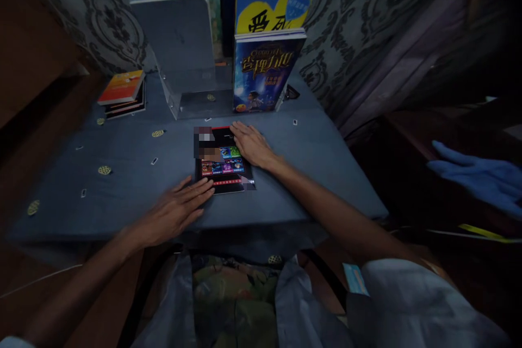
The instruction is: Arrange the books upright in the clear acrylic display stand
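Your hands are well apart and flat, clamped on nothing: the left hand (175,209) rests its fingertips on the near left corner of a black paperback (226,171), while the right hand (253,145) lies at its far right corner, fingers on the cover. The paperback lies shut near the middle of the table (130,190), its short side facing the near edge. It looks thin, so expect it to be light and bendy; the cover seems glossy and may slide under dry fingers. Pinch it by the long sides, since the corners could crease. Toward the table's far edge, a clear stand (196,104) holds a dark-blue book with gold lettering (263,73); a stack of small books (122,88) sits by the far left corner.
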Action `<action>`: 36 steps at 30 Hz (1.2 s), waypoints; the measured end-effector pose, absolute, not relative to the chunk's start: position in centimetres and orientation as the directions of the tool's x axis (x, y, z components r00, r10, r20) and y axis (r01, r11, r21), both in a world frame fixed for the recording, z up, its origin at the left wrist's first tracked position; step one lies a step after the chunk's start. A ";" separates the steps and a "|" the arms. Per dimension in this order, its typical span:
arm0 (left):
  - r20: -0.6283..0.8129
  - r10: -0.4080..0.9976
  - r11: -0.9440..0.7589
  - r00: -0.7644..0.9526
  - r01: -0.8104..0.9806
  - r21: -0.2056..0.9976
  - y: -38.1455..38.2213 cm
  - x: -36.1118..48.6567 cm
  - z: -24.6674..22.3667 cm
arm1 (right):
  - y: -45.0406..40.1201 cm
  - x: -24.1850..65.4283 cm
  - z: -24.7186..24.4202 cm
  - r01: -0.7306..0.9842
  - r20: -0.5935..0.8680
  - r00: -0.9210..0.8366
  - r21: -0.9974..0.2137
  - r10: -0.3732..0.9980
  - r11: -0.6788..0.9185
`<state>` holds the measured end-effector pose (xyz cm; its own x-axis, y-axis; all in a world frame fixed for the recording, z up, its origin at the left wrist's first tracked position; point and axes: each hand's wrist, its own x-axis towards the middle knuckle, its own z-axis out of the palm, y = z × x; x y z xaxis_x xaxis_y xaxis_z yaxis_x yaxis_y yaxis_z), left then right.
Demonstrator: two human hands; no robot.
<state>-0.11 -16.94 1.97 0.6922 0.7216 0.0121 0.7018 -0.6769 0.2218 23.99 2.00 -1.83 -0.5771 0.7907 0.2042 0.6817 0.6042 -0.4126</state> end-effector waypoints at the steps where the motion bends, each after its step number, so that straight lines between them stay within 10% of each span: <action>1: 0.009 0.705 -0.694 0.709 0.686 0.219 -16.5 0.5 1.6 | 2.1 24.0 -1.9 0.679 0.208 -0.576 -0.417 0.791 0.604; 13: 0.047 0.842 -0.535 0.538 0.819 0.207 -3.1 8.1 0.9 | 5.7 25.9 -0.9 0.475 0.195 -0.579 -0.708 0.791 0.522; 36: 0.054 0.662 -0.697 0.747 0.588 0.411 -11.4 7.6 2.4 | 1.2 25.0 -1.3 0.636 0.236 -0.641 -0.370 0.730 0.677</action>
<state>7.65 -11.40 2.37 0.7471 0.6625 0.0543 0.5878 -0.6966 0.4114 25.02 1.19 -1.34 -0.6410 0.7305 0.2357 0.6360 0.6774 -0.3697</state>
